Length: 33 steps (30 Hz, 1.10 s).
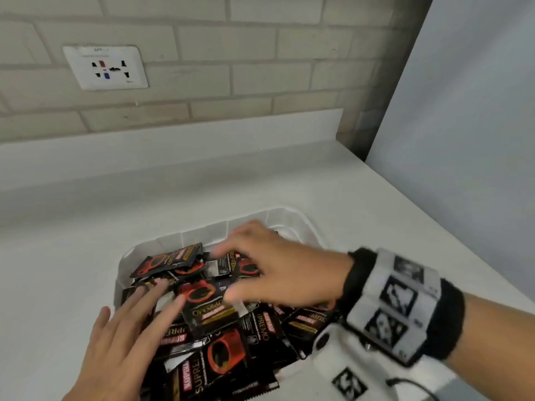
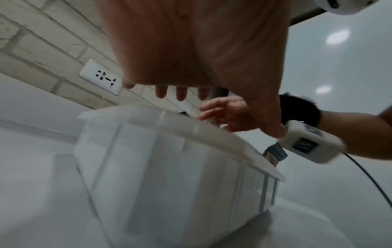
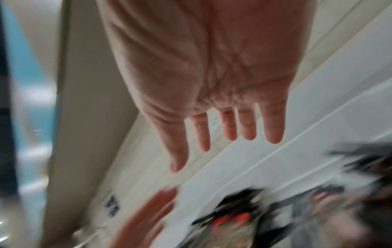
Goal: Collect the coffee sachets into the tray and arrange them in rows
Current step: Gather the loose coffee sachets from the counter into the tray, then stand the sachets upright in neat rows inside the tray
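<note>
Head view: my left hand (image 1: 121, 340) lies spread at 7 o'clock of the tray (image 1: 173, 240), fingers straight, tips resting on the sachets (image 1: 211, 311); it has hold of nothing.
Right hand: my right hand (image 1: 278, 264) reaches in from 3 o'clock, fingers loosely fanned over the heap; whether the tips pinch a sachet I cannot tell, since the palm hides them.
Right wrist view: fingers extended and apart, nothing between them that I can make out; blur spoils the rest.
Where the sachets are: heaped loose in the white tray on the counter (image 1: 347, 192), overlapping at all angles, no rows formed yet.
Handling: I judge each sachet light, flat and pliable, with a glossy foil skin that slides easily on its neighbours.
Where to take hold: by a crimped end seam, thumb over and finger under, rather than the slick printed face.
Risk: a flat press likely drags several at once and spills some over the low rim at 6 o'clock.
Socket (image 1: 105, 68): on the brick wall at 11 o'clock, well apart.
</note>
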{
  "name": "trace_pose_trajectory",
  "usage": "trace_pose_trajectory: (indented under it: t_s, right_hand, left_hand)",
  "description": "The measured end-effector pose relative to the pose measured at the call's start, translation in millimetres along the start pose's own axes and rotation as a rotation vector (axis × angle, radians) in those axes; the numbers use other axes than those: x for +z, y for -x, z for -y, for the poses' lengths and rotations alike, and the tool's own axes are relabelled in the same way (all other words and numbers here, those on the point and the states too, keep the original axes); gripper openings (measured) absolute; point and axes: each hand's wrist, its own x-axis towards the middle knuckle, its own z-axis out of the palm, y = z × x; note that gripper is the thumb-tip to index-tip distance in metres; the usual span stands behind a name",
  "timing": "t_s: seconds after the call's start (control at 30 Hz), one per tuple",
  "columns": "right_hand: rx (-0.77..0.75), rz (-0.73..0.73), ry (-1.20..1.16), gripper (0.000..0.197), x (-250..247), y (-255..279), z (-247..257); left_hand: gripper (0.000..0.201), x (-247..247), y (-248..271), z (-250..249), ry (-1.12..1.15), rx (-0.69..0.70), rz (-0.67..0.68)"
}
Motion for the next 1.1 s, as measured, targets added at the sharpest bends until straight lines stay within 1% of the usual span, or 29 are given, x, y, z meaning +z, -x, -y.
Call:
trace_pose_trajectory:
  t_s: [0.03, 0.07, 0.1, 0.13, 0.2, 0.23, 0.27, 0.33, 0.4, 0.43, 0.47, 0.57, 0.63, 0.7, 0.83, 0.9, 1.0, 1.1]
  right_hand:
    - [0.064, -0.038, 0.017, 0.053, -9, -2, -9]
    - [0.136, -0.045, 0.041, 0.052, -16, -5, -17]
    - [0.211, -0.020, 0.070, 0.052, -22, -9, -26]
    - [0.279, 0.024, 0.103, 0.053, -26, -13, -34]
    - [0.377, 0.116, 0.169, 0.057, -26, -23, -46]
    - [0.398, 0.145, 0.195, 0.059, -25, -28, -49]
    - [0.408, 0.161, 0.220, 0.061, -23, -35, -51]
    - [0.418, 0.188, 0.267, 0.059, -17, -49, -56]
    - [0.442, 0.210, 0.307, 0.059, -9, -61, -61]
    - [0.450, 0.208, 0.323, 0.061, -5, -66, -63]
    - [0.449, 0.207, 0.336, 0.062, -1, -69, -66]
    - [0.430, 0.244, 0.336, 0.061, 5, -69, -70]
    - [0.399, 0.298, 0.300, 0.057, 9, -64, -67]
    - [0.337, 0.331, 0.241, 0.057, 12, -56, -64]
    - [0.275, 0.401, 0.153, 0.062, 22, -40, -58]
    - [0.235, 0.416, 0.119, 0.064, 28, -34, -58]
    - [0.247, 0.435, 0.134, 0.065, 31, -31, -57]
    - [0.255, 0.411, 0.101, 0.068, 27, -32, -57]
  left_hand:
    - [0.053, 2, -4, 2, 0.001, 0.005, 0.012]
    - [0.051, 3, -4, 3, 0.031, -0.045, 0.026]
    - [0.048, 6, -5, 5, 0.049, -0.105, 0.055]
    - [0.044, 10, -6, 6, 0.044, -0.093, 0.051]
    - [0.033, 17, -10, 0, -0.050, 0.109, 0.012]
    - [0.031, 22, -9, -3, -0.104, 0.221, 0.022]
    - [0.029, 24, -5, -6, -0.116, 0.291, 0.030]
    - [0.030, 26, -5, -8, -0.112, 0.359, 0.048]
    - [0.043, 29, -6, -6, -0.143, 0.361, 0.082]
    - [0.049, 31, -6, -3, -0.160, 0.360, 0.095]
    - [0.051, 34, -6, -1, -0.193, 0.369, 0.098]
    - [0.038, 47, -1, 5, -0.304, 0.445, 0.077]
    - [0.038, 52, 1, 8, -0.351, 0.457, 0.033]
    - [0.037, 54, 0, 8, -0.371, 0.455, 0.001]
    - [0.038, 57, 0, 7, -0.435, 0.461, -0.040]
    - [0.041, 57, 1, 7, -0.451, 0.460, -0.036]
    - [0.044, 56, 2, 8, -0.453, 0.466, -0.028]
    - [0.045, 50, 1, 7, -0.428, 0.472, -0.021]
